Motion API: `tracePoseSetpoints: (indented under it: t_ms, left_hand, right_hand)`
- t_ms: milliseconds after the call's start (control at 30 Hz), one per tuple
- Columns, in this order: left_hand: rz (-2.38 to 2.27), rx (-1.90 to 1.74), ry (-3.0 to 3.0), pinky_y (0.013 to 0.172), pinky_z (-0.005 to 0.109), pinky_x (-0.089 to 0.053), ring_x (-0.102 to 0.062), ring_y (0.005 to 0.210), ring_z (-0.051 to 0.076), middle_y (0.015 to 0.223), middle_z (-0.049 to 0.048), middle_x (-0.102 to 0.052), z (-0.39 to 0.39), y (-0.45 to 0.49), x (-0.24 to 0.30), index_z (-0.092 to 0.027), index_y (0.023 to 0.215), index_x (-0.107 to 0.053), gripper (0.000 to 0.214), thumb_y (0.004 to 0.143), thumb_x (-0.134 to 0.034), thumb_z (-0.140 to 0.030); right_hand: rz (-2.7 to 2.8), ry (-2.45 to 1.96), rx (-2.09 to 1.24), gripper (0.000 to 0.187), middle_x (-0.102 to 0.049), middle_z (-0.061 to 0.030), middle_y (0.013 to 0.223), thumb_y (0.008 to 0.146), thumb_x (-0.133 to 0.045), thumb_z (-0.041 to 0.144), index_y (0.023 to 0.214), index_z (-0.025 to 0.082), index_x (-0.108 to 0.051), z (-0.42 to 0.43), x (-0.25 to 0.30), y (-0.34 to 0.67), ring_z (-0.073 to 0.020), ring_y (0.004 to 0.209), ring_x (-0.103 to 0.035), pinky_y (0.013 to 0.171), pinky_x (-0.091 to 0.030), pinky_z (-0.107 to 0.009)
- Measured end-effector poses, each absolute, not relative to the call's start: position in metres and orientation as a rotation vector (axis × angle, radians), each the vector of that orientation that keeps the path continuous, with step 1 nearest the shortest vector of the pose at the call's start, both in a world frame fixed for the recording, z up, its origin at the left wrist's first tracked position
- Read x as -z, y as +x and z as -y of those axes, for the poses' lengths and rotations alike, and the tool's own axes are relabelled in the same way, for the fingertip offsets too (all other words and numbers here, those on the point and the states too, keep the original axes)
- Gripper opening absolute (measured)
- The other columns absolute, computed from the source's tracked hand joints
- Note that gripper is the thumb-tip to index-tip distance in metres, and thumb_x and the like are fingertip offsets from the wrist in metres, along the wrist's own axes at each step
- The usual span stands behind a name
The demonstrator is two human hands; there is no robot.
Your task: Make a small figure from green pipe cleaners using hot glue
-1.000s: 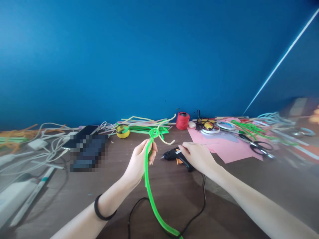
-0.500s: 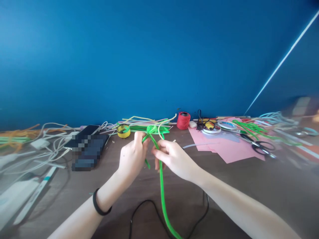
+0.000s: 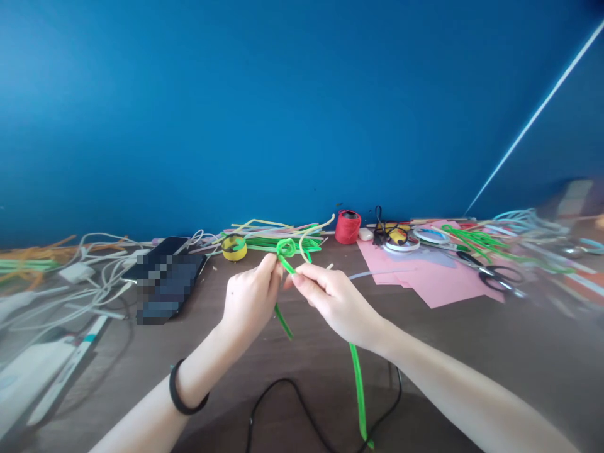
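Note:
A bright green pipe cleaner (image 3: 286, 259), curled into a small loop at its top, is held between both hands above the table. My left hand (image 3: 252, 296) pinches it just below the loop, and a short green tail hangs under those fingers. Thumb and fingers of my right hand (image 3: 333, 301) are closed on the strand to the right of the loop. From beneath the right hand a long green length hangs toward the table's front; the part behind the palm is hidden. A black band circles my left wrist.
Two dark phones (image 3: 172, 283) and white cables (image 3: 94, 286) lie left. Along the wall are a yellow tape roll (image 3: 234, 249), green pipe cleaners (image 3: 262, 244) and a red spool (image 3: 348, 228). Pink paper (image 3: 436, 286) and scissors (image 3: 503, 281) lie right. A black cord (image 3: 283, 381) runs in front.
My right hand has turned and shifted slightly, drawing the strand to the right. The long hanging end has swung right, and the loop at the top shows as a more open ring.

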State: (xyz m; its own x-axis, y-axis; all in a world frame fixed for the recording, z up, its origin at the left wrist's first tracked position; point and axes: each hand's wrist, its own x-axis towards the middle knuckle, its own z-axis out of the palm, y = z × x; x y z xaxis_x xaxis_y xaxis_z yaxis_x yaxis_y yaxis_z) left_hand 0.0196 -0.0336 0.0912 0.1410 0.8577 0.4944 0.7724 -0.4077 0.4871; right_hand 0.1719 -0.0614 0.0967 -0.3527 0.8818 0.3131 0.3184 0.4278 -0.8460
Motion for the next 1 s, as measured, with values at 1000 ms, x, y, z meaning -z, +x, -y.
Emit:
tracePoseSetpoints:
  t_ms: [1000]
  left_hand:
    - [-0.922,-1.024,1.445,0.037,0.017,-0.026,-0.028,0.039,0.006,0.044,-0.0073,-0.031,0.044,0.026,-0.103,-0.02,0.061,-0.037,0.03,0.083,-0.042,-0.039]
  right_hand:
    - [1.829,-0.999,-1.019,0.025,-0.032,0.0064,0.053,0.089,-0.042,0.034,0.084,0.015,-0.058,0.047,-0.105,0.196,-0.0056,0.044,-0.027,0.042,-0.021,-0.02]
